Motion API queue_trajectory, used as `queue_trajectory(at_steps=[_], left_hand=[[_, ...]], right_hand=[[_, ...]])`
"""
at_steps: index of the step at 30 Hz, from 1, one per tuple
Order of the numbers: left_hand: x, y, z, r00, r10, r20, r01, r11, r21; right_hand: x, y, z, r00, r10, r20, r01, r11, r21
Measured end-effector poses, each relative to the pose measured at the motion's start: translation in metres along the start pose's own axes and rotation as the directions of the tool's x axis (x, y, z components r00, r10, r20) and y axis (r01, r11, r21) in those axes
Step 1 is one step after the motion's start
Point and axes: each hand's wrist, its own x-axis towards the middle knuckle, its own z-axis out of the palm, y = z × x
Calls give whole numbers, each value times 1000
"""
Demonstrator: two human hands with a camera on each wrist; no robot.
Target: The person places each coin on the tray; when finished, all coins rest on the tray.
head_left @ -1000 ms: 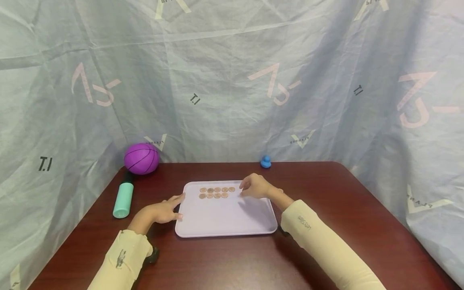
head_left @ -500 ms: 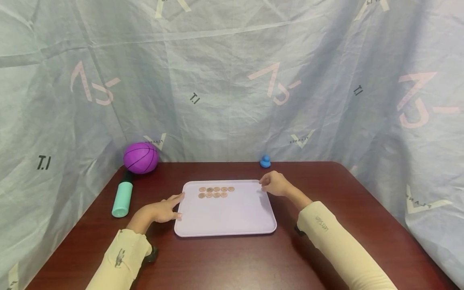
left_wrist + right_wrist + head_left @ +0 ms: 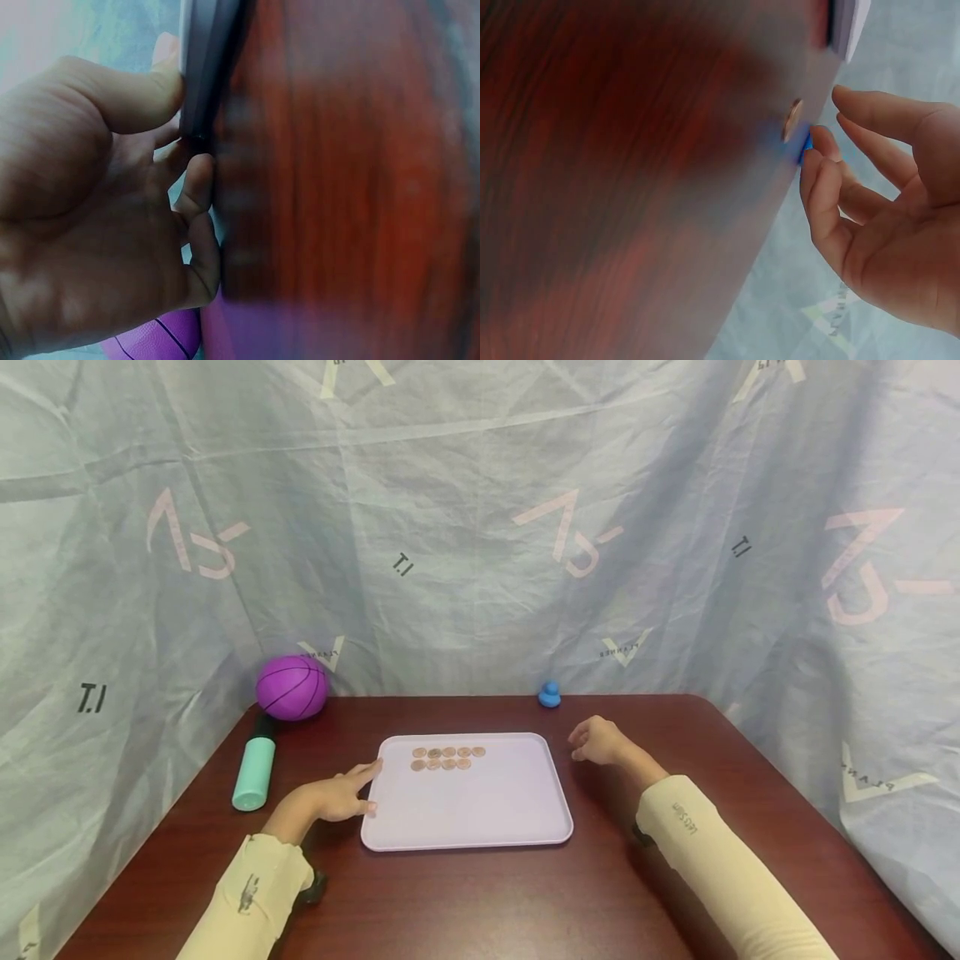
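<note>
A pale lilac tray lies on the table. Several copper-coloured coins sit near its far left part in two rows, the front row shorter. My left hand rests at the tray's left rim, thumb and forefinger spread along it; in the left wrist view the thumb touches the tray's side. My right hand hovers right of the tray's far corner, fingers loosely bent, with nothing seen between them. Close to those fingertips, a single coin lies on the table in the right wrist view; the hand hides it from the head camera.
A purple ball sits at the table's far left corner, behind a mint bottle with a black top. A blue rubber duck stands at the back edge. Grey printed cloth hangs behind the dark red-brown table.
My right hand has moved from above the tray, beside the coins, rightward past its rim to over the table. The left hand stays at the left rim. The coin rows look the same.
</note>
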Motion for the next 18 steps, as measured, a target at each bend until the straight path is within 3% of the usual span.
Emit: queue_trajectory(at_steps=[7, 18], left_hand=[[0, 0, 1, 1000, -15, -6, 15, 1000, 4], [1, -1, 1, 1000, -25, -5, 25, 1000, 4]], right_hand=[[0, 8, -2, 998, 10, 62, -8, 999, -39], [9, 19, -2, 997, 29, 77, -25, 998, -55]])
